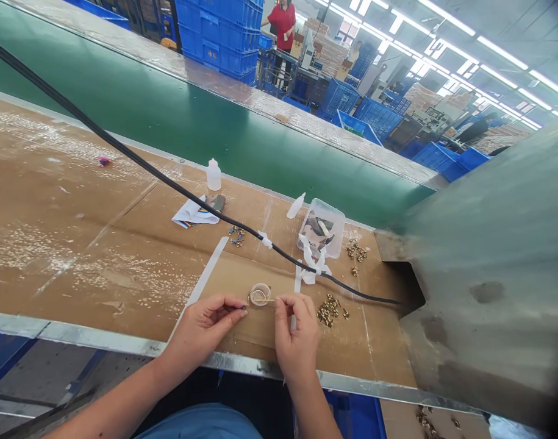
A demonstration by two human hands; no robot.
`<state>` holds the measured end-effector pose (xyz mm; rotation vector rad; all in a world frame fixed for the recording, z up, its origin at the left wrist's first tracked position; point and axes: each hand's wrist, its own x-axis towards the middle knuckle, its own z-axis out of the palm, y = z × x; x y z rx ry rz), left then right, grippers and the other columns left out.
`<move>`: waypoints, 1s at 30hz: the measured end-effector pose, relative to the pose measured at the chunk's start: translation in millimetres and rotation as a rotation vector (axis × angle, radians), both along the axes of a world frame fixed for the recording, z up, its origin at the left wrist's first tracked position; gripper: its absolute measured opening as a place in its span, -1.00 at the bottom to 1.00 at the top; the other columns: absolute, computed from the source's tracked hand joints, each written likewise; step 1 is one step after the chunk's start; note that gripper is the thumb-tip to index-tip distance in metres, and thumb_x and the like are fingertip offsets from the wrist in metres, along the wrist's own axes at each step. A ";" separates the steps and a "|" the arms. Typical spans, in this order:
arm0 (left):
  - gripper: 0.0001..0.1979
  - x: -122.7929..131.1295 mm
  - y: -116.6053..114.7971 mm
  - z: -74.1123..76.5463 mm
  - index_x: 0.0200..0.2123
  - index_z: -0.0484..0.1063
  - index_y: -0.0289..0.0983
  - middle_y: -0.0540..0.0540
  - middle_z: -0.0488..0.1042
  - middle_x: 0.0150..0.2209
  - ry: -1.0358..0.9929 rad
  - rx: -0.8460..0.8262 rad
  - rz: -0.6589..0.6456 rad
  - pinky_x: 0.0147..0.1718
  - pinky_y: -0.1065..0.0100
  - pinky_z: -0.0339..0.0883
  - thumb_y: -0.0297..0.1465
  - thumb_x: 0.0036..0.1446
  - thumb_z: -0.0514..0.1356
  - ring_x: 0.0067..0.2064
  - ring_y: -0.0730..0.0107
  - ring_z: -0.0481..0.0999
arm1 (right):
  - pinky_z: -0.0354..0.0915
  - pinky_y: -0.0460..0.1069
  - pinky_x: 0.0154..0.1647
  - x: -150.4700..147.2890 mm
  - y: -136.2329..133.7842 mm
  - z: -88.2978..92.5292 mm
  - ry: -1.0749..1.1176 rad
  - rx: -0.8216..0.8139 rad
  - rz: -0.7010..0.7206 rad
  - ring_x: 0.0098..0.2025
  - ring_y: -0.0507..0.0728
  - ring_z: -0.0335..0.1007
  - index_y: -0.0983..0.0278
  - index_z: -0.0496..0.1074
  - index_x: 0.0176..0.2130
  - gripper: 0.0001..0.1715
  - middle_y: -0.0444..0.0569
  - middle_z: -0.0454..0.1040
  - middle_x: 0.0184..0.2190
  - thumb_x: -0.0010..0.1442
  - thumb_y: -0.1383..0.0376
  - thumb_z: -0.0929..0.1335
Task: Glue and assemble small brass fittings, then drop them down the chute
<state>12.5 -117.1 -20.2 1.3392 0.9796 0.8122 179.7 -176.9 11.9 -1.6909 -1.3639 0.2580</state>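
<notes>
My left hand (205, 326) rests on the brown cardboard bench top (77, 231), thumb and forefinger pinched on something too small to name. My right hand (296, 332) is pinched on a thin stick whose tip reaches into a small round clear dish (259, 294) lying just beyond both hands. A pile of small brass parts (328, 309) lies right of my right hand. Farther back stands a clear plastic tub (323, 227) holding dark and white pieces.
A black cable (136, 161) crosses the bench diagonally. A small white bottle (213, 175), a dropper bottle (296, 206), a folded packet (197, 213) and more brass bits (356, 251) lie behind. A green conveyor belt (169, 116) runs beyond; a grey metal housing (493, 268) stands right. A person in red (282, 24) stands far off by blue crates.
</notes>
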 end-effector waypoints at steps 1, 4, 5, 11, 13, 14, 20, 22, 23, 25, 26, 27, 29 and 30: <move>-0.85 -0.2 -0.2 0.6 -0.29 0.50 -0.23 -0.06 0.57 -0.27 0.005 -0.004 -0.003 -0.17 0.37 0.43 -0.31 0.06 0.28 -0.21 0.28 0.55 | 0.21 -0.04 -0.28 0.3 -0.9 2.3 0.010 0.016 -0.012 -0.31 0.09 0.28 0.28 0.38 -0.33 -0.83 -0.05 0.38 -0.38 0.29 0.34 0.25; -0.83 -0.4 -0.7 1.7 -0.29 0.50 -0.25 -0.07 0.57 -0.28 0.012 -0.012 -0.014 -0.19 0.37 0.42 -0.29 0.07 0.28 -0.21 0.28 0.54 | 0.20 -0.05 -0.30 -0.8 -4.4 10.3 0.037 0.050 -0.023 -0.34 0.08 0.27 0.27 0.37 -0.34 -0.84 -0.07 0.37 -0.40 0.29 0.34 0.26; -0.83 -0.4 -0.9 1.6 -0.29 0.49 -0.25 -0.07 0.57 -0.28 0.014 -0.013 -0.017 -0.19 0.38 0.42 -0.29 0.07 0.28 -0.21 0.28 0.54 | 0.19 -0.05 -0.30 -1.9 -5.6 12.9 0.042 0.053 -0.013 -0.34 0.07 0.27 0.27 0.37 -0.34 -0.84 -0.08 0.36 -0.40 0.29 0.34 0.26; -0.85 -0.1 -1.7 -0.7 -0.27 0.48 -0.24 -0.05 0.56 -0.26 0.000 0.006 -0.034 -0.17 0.38 0.40 -0.31 0.10 0.25 -0.20 0.30 0.53 | 0.19 -0.06 -0.29 -8.1 -7.9 20.7 0.041 0.058 0.047 -0.33 0.06 0.27 0.27 0.37 -0.35 -0.85 -0.09 0.36 -0.41 0.27 0.38 0.26; -0.85 0.0 -1.9 -1.2 -0.27 0.49 -0.24 -0.05 0.56 -0.27 0.004 0.019 -0.035 -0.18 0.39 0.40 -0.31 0.10 0.25 -0.20 0.30 0.53 | 0.19 -0.06 -0.31 -8.1 -6.7 20.0 0.041 0.052 0.055 -0.34 0.06 0.27 0.27 0.37 -0.35 -0.84 -0.09 0.35 -0.41 0.28 0.39 0.26; -0.86 0.1 -2.0 -1.3 -0.27 0.49 -0.24 -0.05 0.56 -0.28 0.008 0.028 -0.037 -0.18 0.39 0.40 -0.31 0.10 0.25 -0.21 0.31 0.53 | 0.19 -0.07 -0.32 -8.1 -6.0 19.3 0.040 0.049 0.058 -0.34 0.06 0.26 0.28 0.37 -0.35 -0.84 -0.09 0.35 -0.41 0.28 0.38 0.26; -0.86 -1.2 -2.6 -2.1 -0.27 0.48 -0.24 -0.04 0.55 -0.28 -0.002 0.043 -0.037 -0.17 0.40 0.40 -0.33 0.10 0.25 -0.22 0.33 0.53 | 0.22 -0.05 -0.27 -10.8 -10.4 17.0 -0.001 0.081 0.099 -0.28 0.07 0.29 0.26 0.39 -0.28 -0.88 -0.06 0.37 -0.36 0.27 0.41 0.27; -0.86 -1.6 -2.5 -2.1 -0.26 0.48 -0.24 -0.04 0.55 -0.27 0.005 0.041 -0.039 -0.17 0.39 0.41 -0.33 0.11 0.24 -0.22 0.32 0.54 | 0.23 -0.04 -0.22 -11.8 -14.7 17.5 -0.048 0.092 0.133 -0.24 0.08 0.30 0.25 0.39 -0.24 -0.88 -0.06 0.38 -0.32 0.26 0.42 0.28; -0.85 -1.5 -2.3 -1.9 -0.25 0.48 -0.24 -0.05 0.56 -0.27 0.012 0.042 -0.040 -0.16 0.39 0.41 -0.32 0.11 0.24 -0.21 0.32 0.54 | 0.22 -0.03 -0.20 -11.8 -16.6 17.6 -0.069 0.096 0.144 -0.23 0.08 0.30 0.24 0.39 -0.23 -0.88 -0.06 0.38 -0.31 0.26 0.43 0.28; -0.85 -1.0 -1.7 -1.0 -0.25 0.49 -0.24 -0.05 0.56 -0.25 0.019 0.048 -0.045 -0.15 0.38 0.41 -0.32 0.11 0.23 -0.20 0.31 0.55 | 0.22 -0.02 -0.19 -10.9 -18.7 17.1 -0.100 0.099 0.145 -0.21 0.09 0.30 0.24 0.39 -0.21 -0.87 -0.05 0.39 -0.30 0.25 0.43 0.29; -0.85 -0.6 -1.5 -0.4 -0.25 0.49 -0.24 -0.05 0.56 -0.24 0.016 0.050 -0.048 -0.14 0.38 0.41 -0.33 0.11 0.23 -0.19 0.31 0.55 | 0.22 -0.01 -0.19 -10.2 -18.7 16.5 -0.109 0.101 0.134 -0.21 0.10 0.30 0.25 0.39 -0.22 -0.87 -0.05 0.39 -0.30 0.25 0.43 0.29; -0.85 -0.3 -1.2 0.2 -0.25 0.50 -0.24 -0.05 0.57 -0.24 0.011 0.051 -0.051 -0.13 0.38 0.41 -0.33 0.11 0.23 -0.18 0.30 0.55 | 0.22 -0.01 -0.19 -9.4 -18.1 15.7 -0.116 0.105 0.119 -0.22 0.10 0.30 0.25 0.39 -0.23 -0.88 -0.04 0.39 -0.30 0.25 0.44 0.29; -0.86 0.2 -1.0 1.2 -0.27 0.51 -0.23 -0.04 0.57 -0.24 0.007 0.055 -0.054 -0.12 0.39 0.42 -0.34 0.10 0.24 -0.18 0.31 0.55 | 0.22 0.00 -0.19 -8.3 -15.5 14.2 -0.129 0.117 0.090 -0.22 0.11 0.31 0.26 0.40 -0.24 -0.89 -0.03 0.40 -0.31 0.24 0.44 0.29; -0.87 0.2 -1.0 1.5 -0.27 0.51 -0.23 -0.04 0.57 -0.25 0.010 0.057 -0.055 -0.13 0.40 0.42 -0.34 0.10 0.24 -0.19 0.32 0.55 | 0.22 0.01 -0.20 -8.1 -13.8 13.6 -0.135 0.122 0.082 -0.23 0.11 0.31 0.26 0.40 -0.25 -0.89 -0.03 0.40 -0.32 0.24 0.44 0.29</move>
